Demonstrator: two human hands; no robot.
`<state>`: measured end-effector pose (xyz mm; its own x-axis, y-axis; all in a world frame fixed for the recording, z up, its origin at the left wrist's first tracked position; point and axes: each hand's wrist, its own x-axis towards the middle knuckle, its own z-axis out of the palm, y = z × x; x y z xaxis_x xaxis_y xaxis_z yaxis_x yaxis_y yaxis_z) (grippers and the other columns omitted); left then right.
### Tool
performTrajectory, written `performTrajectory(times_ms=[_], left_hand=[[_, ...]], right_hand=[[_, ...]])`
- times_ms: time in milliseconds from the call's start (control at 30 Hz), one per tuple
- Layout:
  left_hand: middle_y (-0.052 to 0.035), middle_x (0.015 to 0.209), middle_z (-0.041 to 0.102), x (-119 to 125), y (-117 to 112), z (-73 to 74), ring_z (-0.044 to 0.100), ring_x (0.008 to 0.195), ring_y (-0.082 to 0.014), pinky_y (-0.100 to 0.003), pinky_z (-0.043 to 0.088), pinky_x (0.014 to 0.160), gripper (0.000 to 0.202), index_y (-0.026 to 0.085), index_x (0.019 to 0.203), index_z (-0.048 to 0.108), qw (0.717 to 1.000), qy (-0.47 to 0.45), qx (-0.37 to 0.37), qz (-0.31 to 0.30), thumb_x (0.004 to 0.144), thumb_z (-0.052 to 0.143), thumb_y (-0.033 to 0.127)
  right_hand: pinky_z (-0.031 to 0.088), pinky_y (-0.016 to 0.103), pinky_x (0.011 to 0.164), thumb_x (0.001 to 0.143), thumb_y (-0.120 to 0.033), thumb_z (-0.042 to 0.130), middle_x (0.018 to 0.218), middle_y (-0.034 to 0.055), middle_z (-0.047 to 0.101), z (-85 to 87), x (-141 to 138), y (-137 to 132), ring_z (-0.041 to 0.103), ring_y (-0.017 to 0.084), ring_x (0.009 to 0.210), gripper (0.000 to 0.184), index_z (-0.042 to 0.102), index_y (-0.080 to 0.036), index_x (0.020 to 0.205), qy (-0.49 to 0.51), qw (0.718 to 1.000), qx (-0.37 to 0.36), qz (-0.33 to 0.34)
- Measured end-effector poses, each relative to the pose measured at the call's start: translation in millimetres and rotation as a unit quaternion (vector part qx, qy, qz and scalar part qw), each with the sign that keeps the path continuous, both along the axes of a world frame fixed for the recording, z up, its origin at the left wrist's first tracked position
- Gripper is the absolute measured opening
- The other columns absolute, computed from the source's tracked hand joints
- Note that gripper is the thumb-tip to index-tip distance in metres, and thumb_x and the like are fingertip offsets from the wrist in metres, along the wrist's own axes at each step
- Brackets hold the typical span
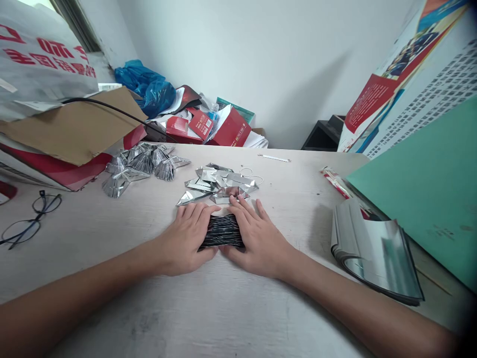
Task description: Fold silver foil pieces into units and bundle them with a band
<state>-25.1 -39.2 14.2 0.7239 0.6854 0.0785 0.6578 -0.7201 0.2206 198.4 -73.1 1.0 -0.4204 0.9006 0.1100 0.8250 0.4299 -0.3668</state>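
A narrow stack of pleated dark foil sheet (pixel 223 231), with fine light fold lines, lies on the white table between my hands. My left hand (pixel 188 238) is wrapped round its left end, thumb at the near side and fingers at the far side. On the right end my right hand (pixel 257 238) grips the same way, its fingers reaching toward the foil pieces. Just beyond the hands sits a loose pile of folded silver foil pieces (pixel 212 179). Several pleated silver foil fans (pixel 141 161) are heaped farther left.
A curled stack of silver foil sheets (pixel 376 248) lies at the right beside a green board (pixel 428 189). Eyeglasses (pixel 32 221) rest at the left, below a cardboard box (pixel 74 124) and a white plastic bag (pixel 40 54). Red boxes (pixel 231 129) stand behind the table's far edge.
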Motion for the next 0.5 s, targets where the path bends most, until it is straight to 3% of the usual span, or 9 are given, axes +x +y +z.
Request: performTrajectory(times_ms=[267, 500], left_hand=[[-0.0130, 0.119, 0.050, 1.7, 5.0, 2.8, 0.044, 0.102, -0.0301, -0.049, 0.037, 0.093, 0.048, 0.014, 0.123, 0.047, 1.000, 0.004, 0.013, -0.022, 0.085, 0.064, 0.037], [-0.0124, 0.118, 0.051, -1.1, 6.4, 0.6, 0.044, 0.102, -0.0300, -0.049, 0.036, 0.091, 0.046, 0.016, 0.120, 0.048, 0.999, -0.007, 0.016, -0.039, 0.089, 0.060, 0.048]], right_hand=[[0.012, 0.069, 0.129, 0.091, -0.061, 0.046, 0.168, 0.0187, 0.017, 1.1, -4.5, -1.6, 0.012, 0.035, 0.161, 0.065, 0.049, -0.010, 0.133, -0.030, 1.000, -0.005, 0.007], [0.010, 0.070, 0.129, 0.090, -0.056, 0.050, 0.165, 0.0184, 0.029, 2.5, 1.5, -0.5, 0.017, 0.035, 0.160, 0.061, 0.048, -0.013, 0.133, -0.030, 0.999, -0.001, 0.036]])
